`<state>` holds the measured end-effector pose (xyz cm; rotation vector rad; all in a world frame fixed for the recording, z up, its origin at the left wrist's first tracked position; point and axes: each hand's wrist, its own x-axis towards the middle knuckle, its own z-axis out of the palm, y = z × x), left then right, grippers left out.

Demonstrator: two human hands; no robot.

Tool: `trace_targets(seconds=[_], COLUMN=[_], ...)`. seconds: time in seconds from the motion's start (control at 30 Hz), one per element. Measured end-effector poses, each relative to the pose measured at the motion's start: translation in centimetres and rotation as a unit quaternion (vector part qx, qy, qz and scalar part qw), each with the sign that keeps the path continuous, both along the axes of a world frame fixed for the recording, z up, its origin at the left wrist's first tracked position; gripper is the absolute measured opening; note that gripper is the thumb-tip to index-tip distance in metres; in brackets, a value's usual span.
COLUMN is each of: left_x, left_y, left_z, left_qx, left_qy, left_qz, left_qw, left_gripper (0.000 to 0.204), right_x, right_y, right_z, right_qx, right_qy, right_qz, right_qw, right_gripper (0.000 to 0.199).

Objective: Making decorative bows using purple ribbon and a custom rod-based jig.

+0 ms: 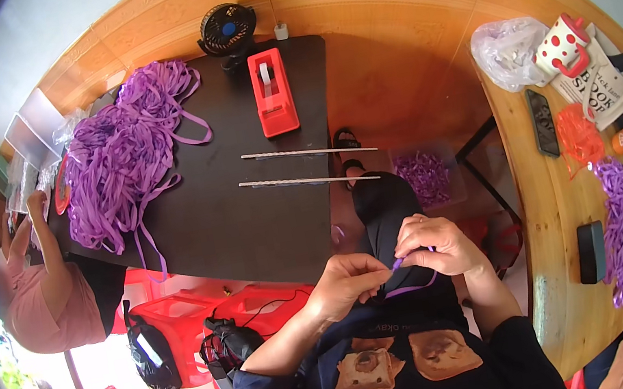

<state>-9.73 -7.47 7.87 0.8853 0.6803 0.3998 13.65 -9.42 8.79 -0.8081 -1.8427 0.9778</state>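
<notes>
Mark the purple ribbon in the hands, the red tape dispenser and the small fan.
purple ribbon (412,288): head view, loop below the hands.
red tape dispenser (273,98): head view, middle of body.
small fan (227,29): head view, blue hub.

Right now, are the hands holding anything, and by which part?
Both hands pinch a thin purple ribbon: the left hand and right hand meet at its upper end, with a loop hanging below.
</notes>
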Motion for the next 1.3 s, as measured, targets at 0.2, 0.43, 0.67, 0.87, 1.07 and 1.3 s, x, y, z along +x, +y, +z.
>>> trace_targets(seconds=[0.2,0.43,0.67,0.87,1.07,1.3], left_x=[0.3,-0.3,-0.2,0.2,0.3,-0.8], left_y=[-0.3,-0.1,-1.2,-1.3,-1.0,-0.5], left_z=[0.3,1.0,3.0,2.2,2.1,2.3], left_qx=[-0.051,-0.012,0.608,0.839,0.561,0.136], left_qy=[-0.046,-0.085,0.044,0.149,0.129,0.044], left_qz=[-0.011,-0.044,0.039,0.031,0.105,-0.02], left_qw=[0.998,0.995,0.791,0.523,0.811,0.99], left_gripper=[0.016,0.013,0.009,0.034,0.027,0.021], right_x=[-0.6,-1.5,-2.2,-2.9,-2.4,-1.5], right_y=[-0.9,-1.9,-2.6,-3.2,-2.8,-1.2], right_z=[2.3,3.7,3.0,1.7,1.7,2.4], right_qx=[0.092,0.16,0.137,-0.087,-0.103,-0.009], right_qy=[-0.078,-0.132,-0.101,-0.043,-0.004,-0.036], right_qz=[-0.028,-0.021,-0.06,-0.108,-0.117,-0.047], right_qw=[0.992,0.978,0.984,0.989,0.988,0.998], right_gripper=[0.018,0.023,0.02,0.013,0.01,0.013])
